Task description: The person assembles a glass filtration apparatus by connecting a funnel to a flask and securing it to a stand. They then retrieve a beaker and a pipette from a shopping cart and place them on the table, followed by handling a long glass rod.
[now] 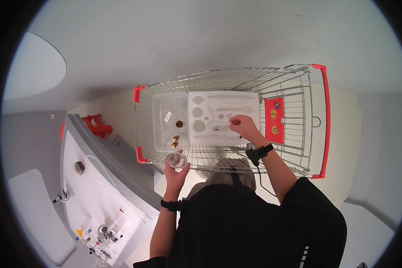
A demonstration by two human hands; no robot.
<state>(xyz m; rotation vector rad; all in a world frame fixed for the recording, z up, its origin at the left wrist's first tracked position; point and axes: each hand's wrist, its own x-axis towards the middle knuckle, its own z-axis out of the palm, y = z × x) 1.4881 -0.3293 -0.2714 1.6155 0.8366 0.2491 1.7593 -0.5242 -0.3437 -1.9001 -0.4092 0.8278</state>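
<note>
My left hand [176,177] grips a clear glass jar [177,160] just outside the near side of the cart, its round mouth facing up. Over a white foam insert [195,137] with shaped hollows, my right hand [245,127] has its fingertips pinched together; whatever is between them is too small to make out. A small clear glass piece [216,128] lies in a hollow beside those fingers. Left of the foam, a translucent plastic bin [157,120] holds a dark brown bottle [179,124], small amber bottles [175,139] and a white label [168,116].
A wire shopping cart [327,120] with red corners surrounds the bin and foam. Its red panel [274,120] stands to the right. On the left is a white counter [100,187] with a tap [65,195] and assorted labware [106,236]. A red stool [97,126] sits behind it.
</note>
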